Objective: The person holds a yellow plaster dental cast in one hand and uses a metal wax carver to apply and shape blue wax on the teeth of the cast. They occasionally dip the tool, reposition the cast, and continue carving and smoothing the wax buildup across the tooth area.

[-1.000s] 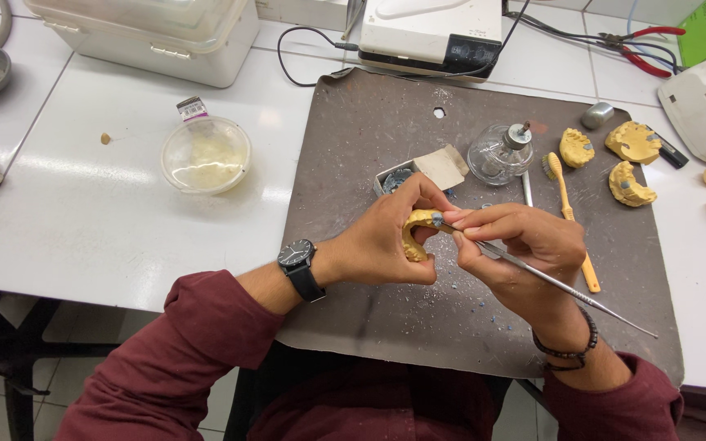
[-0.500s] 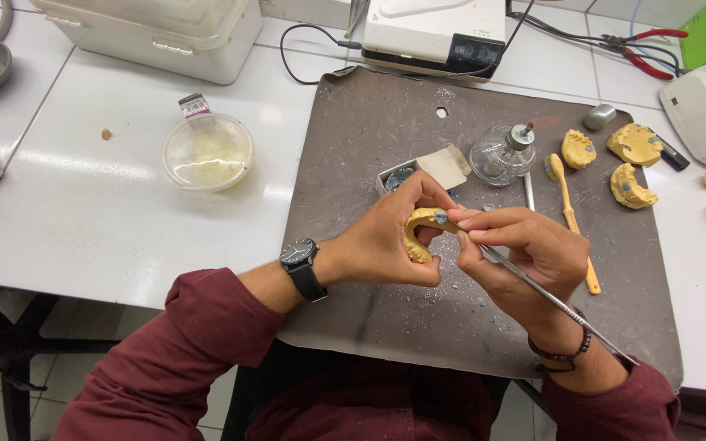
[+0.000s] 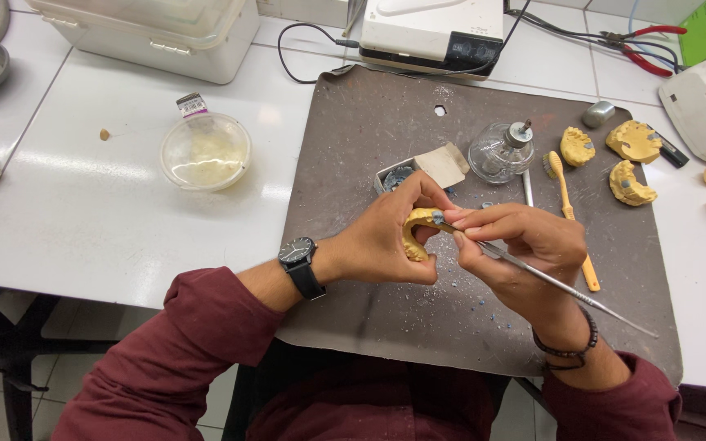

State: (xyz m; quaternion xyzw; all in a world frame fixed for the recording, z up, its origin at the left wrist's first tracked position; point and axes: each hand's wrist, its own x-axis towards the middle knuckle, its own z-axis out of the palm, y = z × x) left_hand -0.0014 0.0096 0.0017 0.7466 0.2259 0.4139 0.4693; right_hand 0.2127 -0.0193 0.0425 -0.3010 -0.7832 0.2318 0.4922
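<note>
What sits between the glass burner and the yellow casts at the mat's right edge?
In the head view, a yellow toothbrush lies between the glass burner and the casts; another cast sits beside its head.

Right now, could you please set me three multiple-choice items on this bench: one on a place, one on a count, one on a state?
1. Where is the toothbrush?
A on the grey mat
B in the round tub
C on the floor

2. How many yellow casts lie loose at the upper right?
A one
B four
C seven

3. What does the left hand hold?
A nothing
B a yellow cast
C pliers

Answers: 1 A, it lies on the mat beside the glass burner. 2 B, three on the mat, one off it. 3 B, fingers grip it while the right hand works a thin metal tool on it.
</note>
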